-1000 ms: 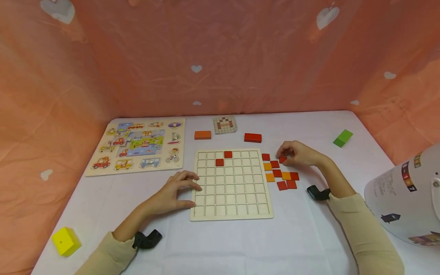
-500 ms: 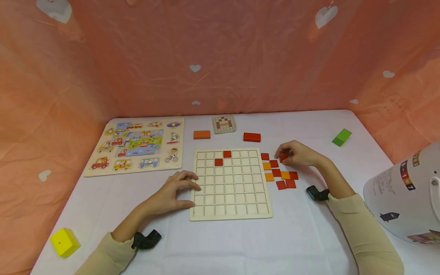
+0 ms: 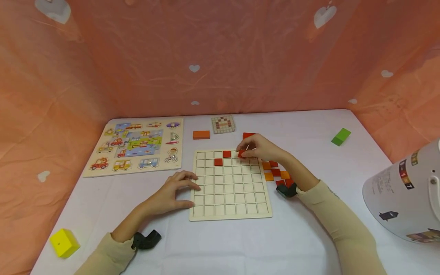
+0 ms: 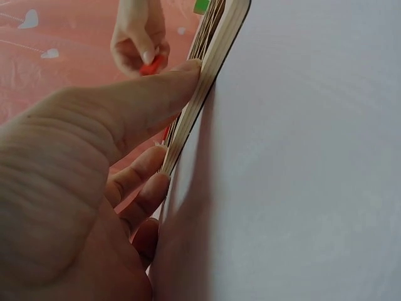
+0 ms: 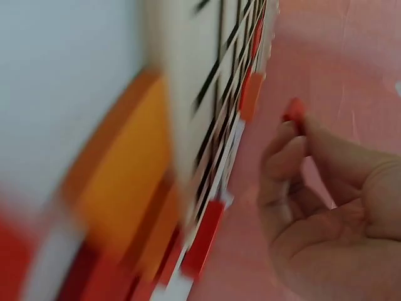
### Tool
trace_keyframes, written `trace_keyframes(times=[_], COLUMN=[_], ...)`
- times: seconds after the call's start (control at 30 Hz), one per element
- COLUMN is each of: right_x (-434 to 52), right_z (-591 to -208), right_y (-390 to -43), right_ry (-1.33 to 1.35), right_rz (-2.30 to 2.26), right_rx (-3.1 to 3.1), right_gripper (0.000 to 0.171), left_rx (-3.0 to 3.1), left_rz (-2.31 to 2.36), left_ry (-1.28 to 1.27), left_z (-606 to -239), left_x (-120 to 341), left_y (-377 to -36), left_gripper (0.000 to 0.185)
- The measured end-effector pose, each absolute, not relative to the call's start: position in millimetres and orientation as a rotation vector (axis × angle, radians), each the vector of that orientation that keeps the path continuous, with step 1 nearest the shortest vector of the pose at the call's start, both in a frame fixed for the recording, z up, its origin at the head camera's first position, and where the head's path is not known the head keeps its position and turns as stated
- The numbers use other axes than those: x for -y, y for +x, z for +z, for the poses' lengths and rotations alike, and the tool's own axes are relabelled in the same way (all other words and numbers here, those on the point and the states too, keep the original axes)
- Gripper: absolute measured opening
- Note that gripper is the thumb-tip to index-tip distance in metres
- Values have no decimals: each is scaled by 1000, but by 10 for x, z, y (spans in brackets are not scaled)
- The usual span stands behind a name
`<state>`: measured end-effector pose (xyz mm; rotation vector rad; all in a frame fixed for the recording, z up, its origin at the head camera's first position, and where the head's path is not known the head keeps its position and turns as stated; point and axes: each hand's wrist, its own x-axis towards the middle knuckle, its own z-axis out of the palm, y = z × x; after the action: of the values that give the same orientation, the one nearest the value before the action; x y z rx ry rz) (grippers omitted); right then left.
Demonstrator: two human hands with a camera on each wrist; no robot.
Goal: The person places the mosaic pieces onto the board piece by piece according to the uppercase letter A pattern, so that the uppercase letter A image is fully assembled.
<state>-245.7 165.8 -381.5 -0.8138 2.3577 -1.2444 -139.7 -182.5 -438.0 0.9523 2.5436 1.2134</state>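
Observation:
A pale wooden grid board (image 3: 229,198) lies flat, with two red square tiles, one near tile (image 3: 218,162) and one far tile (image 3: 227,154), set in its cells. My left hand (image 3: 172,193) rests at the board's left edge, thumb and fingertips touching the rim and spread apart. Over the board's far right part, my right hand (image 3: 262,148) pinches a red tile (image 5: 294,110) between thumb and fingers, raised above the grid in the right wrist view. Loose red and orange tiles (image 3: 269,176) lie against the board's right side, partly hidden by the right wrist.
Behind the board are an orange block (image 3: 201,135), a small pattern card (image 3: 223,124) and a red block (image 3: 248,135), partly covered by the right hand. A vehicle puzzle board (image 3: 137,172), yellow block (image 3: 64,243), green block (image 3: 341,136) and white bucket (image 3: 381,191) stand around the table.
The right hand has picked a red tile from the loose ones and carried it left over the far right part of the board. The left hand has stayed in place.

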Motion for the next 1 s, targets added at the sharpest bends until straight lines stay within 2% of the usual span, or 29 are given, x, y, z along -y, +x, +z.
trace_keyframes(times=[0.23, 1.0], right_x=[-1420, -1429], right_z=[-3859, -3895], right_y=[-2544, -2547], right_ry=[-831, -761], right_rz=[-1198, -1171], right_rx=[-2287, -2294], right_gripper=[15, 14], left_rx=[-2536, -2532], left_rz=[1215, 1223], left_ry=[957, 934], left_z=[-4370, -4378], left_x=[1814, 1828], left_y=[-1391, -1402], left_gripper=[36, 37])
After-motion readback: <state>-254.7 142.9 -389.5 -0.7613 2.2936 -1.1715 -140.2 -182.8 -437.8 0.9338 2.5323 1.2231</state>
